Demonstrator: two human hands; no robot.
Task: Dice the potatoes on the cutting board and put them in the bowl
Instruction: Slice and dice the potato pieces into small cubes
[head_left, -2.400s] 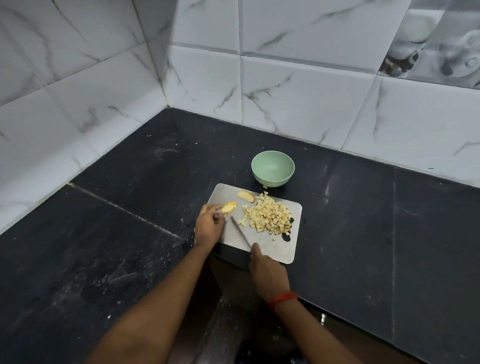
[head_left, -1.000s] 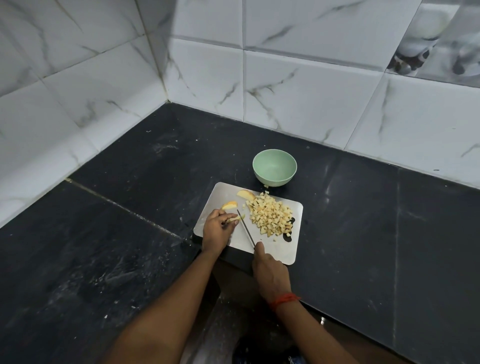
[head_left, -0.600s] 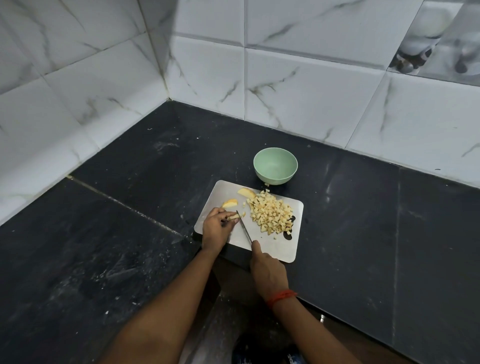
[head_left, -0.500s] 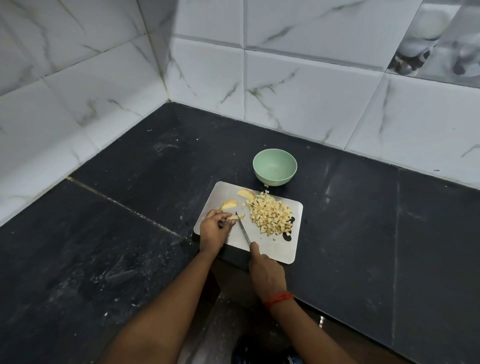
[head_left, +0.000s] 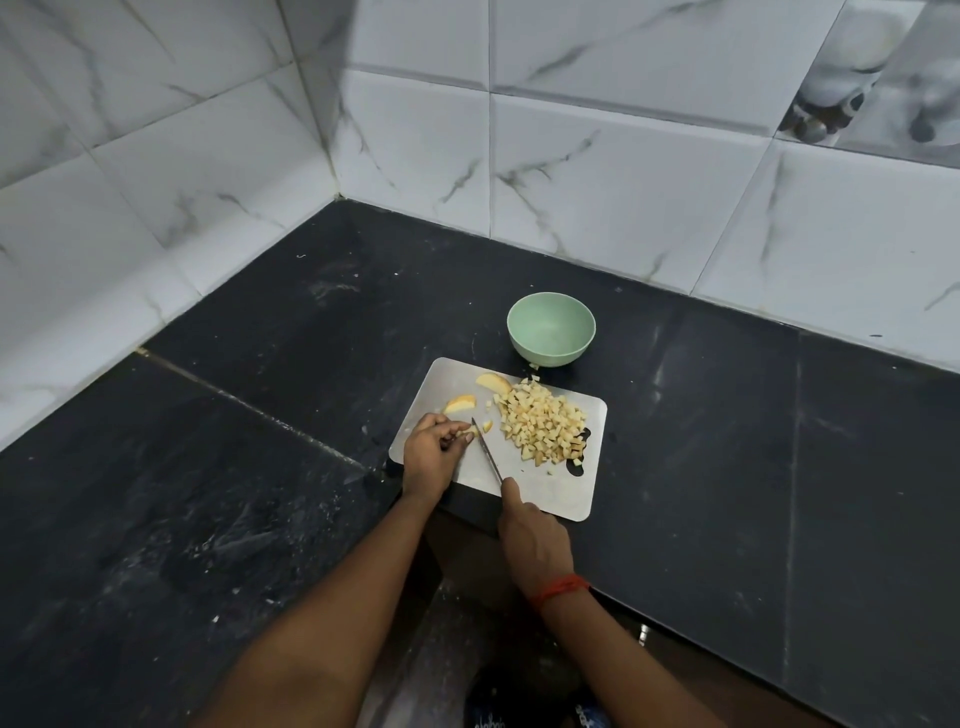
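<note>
Head: cubed potatoes (head_left: 541, 427), round bowl (head_left: 550, 355)

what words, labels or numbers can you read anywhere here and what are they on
White lettering on the dark blue thing at the bottom edge, between the arms: cut off by the frame and too blurred to read.
No text shows on the bowl, the cutting board, the knife or the wall tiles.

Grey cutting board (head_left: 550, 493) lies flat. Heap of pale-yellow potato dice (head_left: 540, 426) on its right half; two uncut potato wedges (head_left: 460, 404) toward far-left corner. Mint-green bowl (head_left: 550, 328) upright, empty, just beyond board.
</note>
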